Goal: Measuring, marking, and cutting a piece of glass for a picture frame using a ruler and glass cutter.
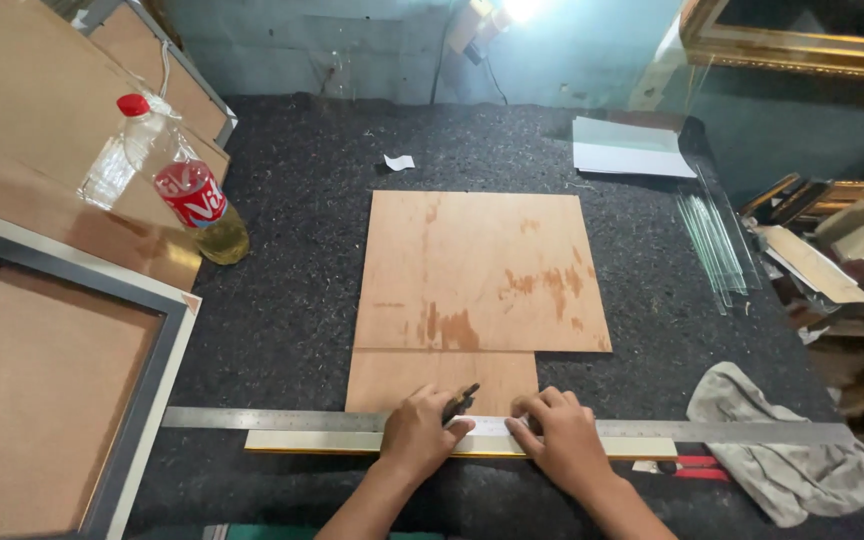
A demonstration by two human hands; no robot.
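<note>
Our hands press the steel ruler (512, 424) flat: left hand (414, 436) gripping a dark cutter (459, 402), right hand (564, 442) spread open. The thin board (440, 382) looks light and stiff, best held by its edges.

A long flat metal ruler (282, 419) lies across the dark table, running from left to right. Under it sits a thin pale strip (312, 442) with a yellow edge. A small brown board (422, 380) pokes out from under the ruler, touching a bigger brown board (482, 270) behind it. A small dark tool (460, 400) points up between the hands.
</note>
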